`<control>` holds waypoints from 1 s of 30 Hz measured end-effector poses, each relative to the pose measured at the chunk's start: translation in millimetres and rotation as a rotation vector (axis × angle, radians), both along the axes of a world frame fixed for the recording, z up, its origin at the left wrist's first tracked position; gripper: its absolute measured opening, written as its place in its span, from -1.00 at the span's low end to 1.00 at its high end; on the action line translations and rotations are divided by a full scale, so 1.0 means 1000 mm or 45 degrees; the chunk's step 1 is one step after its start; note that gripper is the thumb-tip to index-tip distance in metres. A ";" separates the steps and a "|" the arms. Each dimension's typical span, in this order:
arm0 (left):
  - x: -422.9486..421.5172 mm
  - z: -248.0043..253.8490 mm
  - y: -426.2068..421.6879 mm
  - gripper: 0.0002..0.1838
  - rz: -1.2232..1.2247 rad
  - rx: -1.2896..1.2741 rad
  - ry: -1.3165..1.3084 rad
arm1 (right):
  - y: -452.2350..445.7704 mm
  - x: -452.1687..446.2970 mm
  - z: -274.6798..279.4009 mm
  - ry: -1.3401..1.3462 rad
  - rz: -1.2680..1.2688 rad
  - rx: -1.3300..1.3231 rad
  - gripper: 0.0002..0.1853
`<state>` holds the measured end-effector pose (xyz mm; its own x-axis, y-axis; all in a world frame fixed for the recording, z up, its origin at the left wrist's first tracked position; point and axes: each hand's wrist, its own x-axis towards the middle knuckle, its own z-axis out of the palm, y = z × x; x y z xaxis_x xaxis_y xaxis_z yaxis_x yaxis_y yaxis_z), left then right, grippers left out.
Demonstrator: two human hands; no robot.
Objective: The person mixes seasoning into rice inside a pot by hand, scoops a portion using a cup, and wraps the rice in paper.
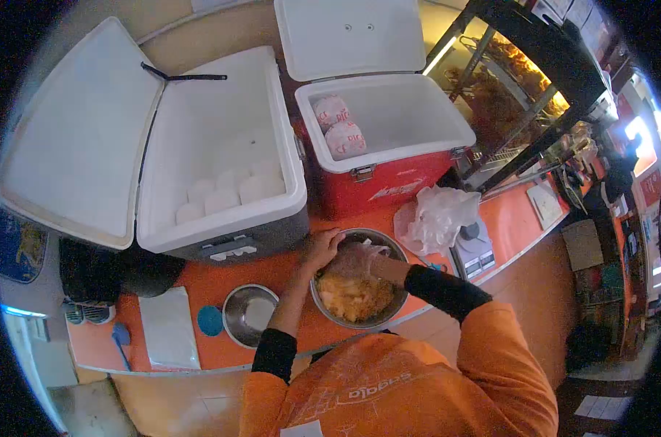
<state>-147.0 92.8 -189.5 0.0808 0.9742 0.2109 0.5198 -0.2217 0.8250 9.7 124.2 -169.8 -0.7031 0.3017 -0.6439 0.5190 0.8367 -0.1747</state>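
A steel bowl (402,295) of yellow-orange chopped food (354,295) stands at the counter's front edge. My left hand (322,251) grips the bowl's upper left rim, fingers closed against it. From the right, my right hand (365,264) reaches down into the bowl, covered by thin clear plastic like a glove or bag. Its fingers are hidden by the plastic and food, so whether they hold anything does not show. Just left of my left forearm sits a smaller steel bowl (249,315), beside a round blue lid or dish (210,320).
Behind the bowl stand an open grey cooler (225,247) with round white bundles and an open red cooler (389,191) with wrapped rice packs (343,138). Plastic bags (436,222), a scale (475,251) and a lit display case (520,87) are right. White sheets (169,328) lie left.
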 end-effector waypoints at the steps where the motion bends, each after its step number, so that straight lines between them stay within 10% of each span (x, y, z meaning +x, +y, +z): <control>1: -0.001 0.004 -0.002 -0.69 0.005 -0.009 0.002 | -0.001 0.001 0.001 0.031 0.036 -0.048 -0.59; 14: 0.001 0.053 -0.011 -0.71 -0.025 -0.023 0.237 | 0.010 0.109 -0.023 0.200 0.217 -0.115 -0.73; 24: 0.016 0.057 -0.097 -0.58 0.649 -0.358 0.024 | -0.055 0.071 0.004 0.434 -0.761 -0.360 -0.74; 26: 0.016 0.057 -0.099 -0.57 0.647 -0.327 0.019 | -0.050 0.064 -0.053 0.043 0.102 0.160 -0.61; 30: 0.013 0.077 -0.102 -0.56 0.585 -0.469 0.084 | -0.046 0.046 0.046 0.239 0.338 0.433 -0.66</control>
<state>-134.2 -8.9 -112.1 -0.3649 0.9206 -0.1389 0.5478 0.3330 0.7675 56.0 78.1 -123.4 -0.8794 0.2675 -0.3937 0.2649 0.9623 0.0622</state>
